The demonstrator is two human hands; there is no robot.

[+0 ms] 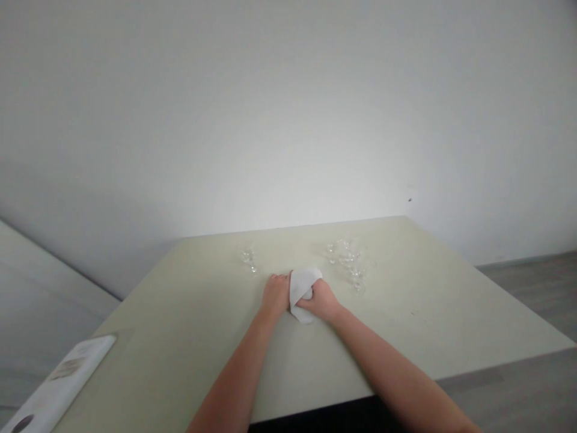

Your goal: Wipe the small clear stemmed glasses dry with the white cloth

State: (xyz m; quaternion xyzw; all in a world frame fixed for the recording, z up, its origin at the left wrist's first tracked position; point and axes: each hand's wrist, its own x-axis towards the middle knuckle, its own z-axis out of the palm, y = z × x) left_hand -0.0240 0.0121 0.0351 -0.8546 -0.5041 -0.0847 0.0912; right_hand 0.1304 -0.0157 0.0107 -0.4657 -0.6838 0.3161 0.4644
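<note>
Over the middle of the table, my right hand (323, 299) is closed on a white cloth (304, 280), its fingers bent into the folds. My left hand (276, 293) is curled at the cloth's left edge, with its fingertips partly hidden. Whatever lies between the hands under the cloth does not show clearly. Just beyond my left hand is a small clear glass piece (249, 258), apart from it. Several clear glass pieces, perhaps small stemmed glasses (349, 260), are grouped beyond my right hand to the right; their outlines are faint.
The pale table (189, 313) reaches back to a light wall (288, 120). A flat white package or board (67, 379) with printed marks lies along the left edge. Grey wood-look floor (536, 282) shows to the right.
</note>
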